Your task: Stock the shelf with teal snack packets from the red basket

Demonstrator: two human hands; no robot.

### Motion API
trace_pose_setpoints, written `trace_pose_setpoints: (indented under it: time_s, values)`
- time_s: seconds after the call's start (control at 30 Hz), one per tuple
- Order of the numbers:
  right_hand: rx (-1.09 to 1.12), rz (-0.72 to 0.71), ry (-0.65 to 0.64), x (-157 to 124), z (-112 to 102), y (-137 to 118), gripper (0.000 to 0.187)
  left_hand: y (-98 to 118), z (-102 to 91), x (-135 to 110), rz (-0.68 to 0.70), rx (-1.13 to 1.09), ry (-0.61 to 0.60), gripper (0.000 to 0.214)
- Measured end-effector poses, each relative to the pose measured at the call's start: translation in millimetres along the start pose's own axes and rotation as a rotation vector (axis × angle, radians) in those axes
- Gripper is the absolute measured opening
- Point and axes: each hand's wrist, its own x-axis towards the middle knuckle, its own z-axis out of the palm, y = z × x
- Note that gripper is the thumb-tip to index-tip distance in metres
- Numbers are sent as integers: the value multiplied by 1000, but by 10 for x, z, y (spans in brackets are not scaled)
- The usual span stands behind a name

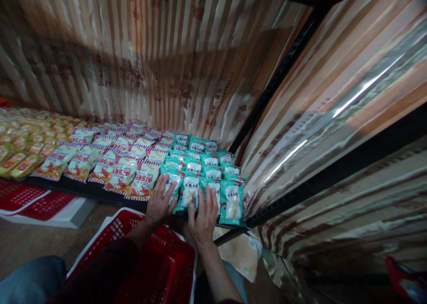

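Observation:
Teal snack packets point(200, 161) lie in rows at the right end of a low black shelf point(76, 187). My left hand point(159, 201) rests with fingers spread on the front-left teal packet point(170, 177). My right hand point(203, 215) lies flat, fingers apart, on the front teal packets point(190, 192) in the middle of the row. Neither hand grips anything. Another front teal packet point(231, 201) sits just right of my right hand.
White and red snack packets point(123, 168) fill the shelf left of the teal ones, yellow packets point(23, 148) further left. A red plastic basket point(160, 264) stands below my arms. More red baskets point(30, 201) sit on the floor at left. Striped foil sheets point(333, 117) cover the walls.

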Motion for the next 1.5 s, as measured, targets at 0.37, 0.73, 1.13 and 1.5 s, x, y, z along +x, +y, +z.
trace_pose_setpoints:
  time_s: [0.37, 0.73, 1.13, 1.5]
  values:
    - [408, 25, -142, -101, 287, -424, 52, 0, -61, -105, -40, -49, -31, 64]
    - [495, 243, -148, 4, 324, -538, 54, 91, -161, -110, -186, -259, -55, 55]
    - [378, 43, -127, 99, 391, -465, 56, -59, -94, -166, -418, -303, -72, 61]
    - [83, 52, -148, 0, 239, -240, 42, -28, -11, -99, -331, -188, -41, 59]
